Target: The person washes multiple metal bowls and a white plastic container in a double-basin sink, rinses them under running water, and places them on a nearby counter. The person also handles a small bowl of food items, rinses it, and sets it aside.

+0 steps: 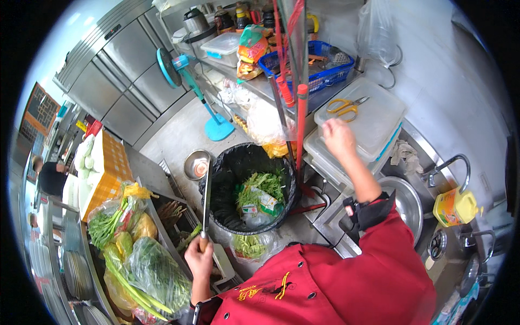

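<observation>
In my left hand (pixel 199 260) is the wooden handle of a kitchen knife (pixel 206 203). Its long blade points away from me and shows almost edge-on, beside the left rim of a bin (pixel 219 217) lined with a black bag. Trimmed greens (pixel 260 187) and plastic packaging lie inside the bin. My right hand (pixel 339 138) is over the lid of a translucent plastic box (pixel 375 118), close to yellow-handled scissors (pixel 347 109) lying there. Motion blurs its fingers; whether they touch the lid is unclear.
Bagged vegetables (pixel 156 264) fill the counter on the left. A steel bowl (pixel 196 164) and a turquoise fan (pixel 219 126) stand on the floor. Red-ended poles (pixel 302 122) rise behind the bin. At right are a sink basin (pixel 400 203), a faucet (pixel 455 160) and a yellow jug (pixel 453 207).
</observation>
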A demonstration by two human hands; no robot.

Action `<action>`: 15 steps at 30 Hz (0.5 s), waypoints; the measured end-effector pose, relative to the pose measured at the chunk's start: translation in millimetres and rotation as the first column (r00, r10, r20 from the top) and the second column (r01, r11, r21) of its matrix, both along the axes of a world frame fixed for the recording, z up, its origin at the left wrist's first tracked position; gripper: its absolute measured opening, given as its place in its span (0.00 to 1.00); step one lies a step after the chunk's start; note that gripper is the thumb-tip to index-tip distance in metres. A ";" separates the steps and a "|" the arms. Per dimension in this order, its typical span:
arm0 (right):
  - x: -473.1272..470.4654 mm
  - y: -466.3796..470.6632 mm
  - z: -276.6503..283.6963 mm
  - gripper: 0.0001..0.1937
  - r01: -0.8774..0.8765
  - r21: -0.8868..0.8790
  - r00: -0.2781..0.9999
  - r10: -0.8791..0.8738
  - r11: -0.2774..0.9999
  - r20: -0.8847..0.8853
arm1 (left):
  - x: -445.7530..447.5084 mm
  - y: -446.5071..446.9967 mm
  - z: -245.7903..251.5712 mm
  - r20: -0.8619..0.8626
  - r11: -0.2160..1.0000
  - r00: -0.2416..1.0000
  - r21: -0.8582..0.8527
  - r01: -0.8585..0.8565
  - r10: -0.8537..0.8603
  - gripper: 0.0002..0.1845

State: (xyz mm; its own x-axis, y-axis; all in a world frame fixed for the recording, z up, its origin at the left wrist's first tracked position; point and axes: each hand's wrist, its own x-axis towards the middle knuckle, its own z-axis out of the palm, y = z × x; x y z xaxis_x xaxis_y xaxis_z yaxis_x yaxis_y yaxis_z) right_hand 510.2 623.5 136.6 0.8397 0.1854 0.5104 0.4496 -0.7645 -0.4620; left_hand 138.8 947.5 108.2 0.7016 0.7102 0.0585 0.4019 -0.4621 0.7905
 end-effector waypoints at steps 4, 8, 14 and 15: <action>38.0 -45.1 9.3 0.14 0.180 -0.289 0.976 -0.206 0.940 -0.063 | 121.0 31.3 28.7 0.147 0.964 0.960 0.153 0.216 -0.239 0.15; 49.4 -57.0 5.3 0.18 0.039 -0.420 0.980 -0.117 0.906 -0.161 | 270.5 37.5 81.6 0.109 0.823 0.909 0.480 0.305 -0.401 0.16; 45.7 -74.1 -1.5 0.15 0.015 -0.387 0.992 -0.063 0.922 -0.109 | 467.2 34.0 131.0 0.476 0.779 0.636 0.514 0.359 -0.607 0.18; 39.7 -83.0 3.2 0.14 0.006 -0.416 0.990 -0.063 0.909 -0.123 | 475.9 22.4 135.7 0.552 0.813 0.633 0.534 0.231 -0.543 0.18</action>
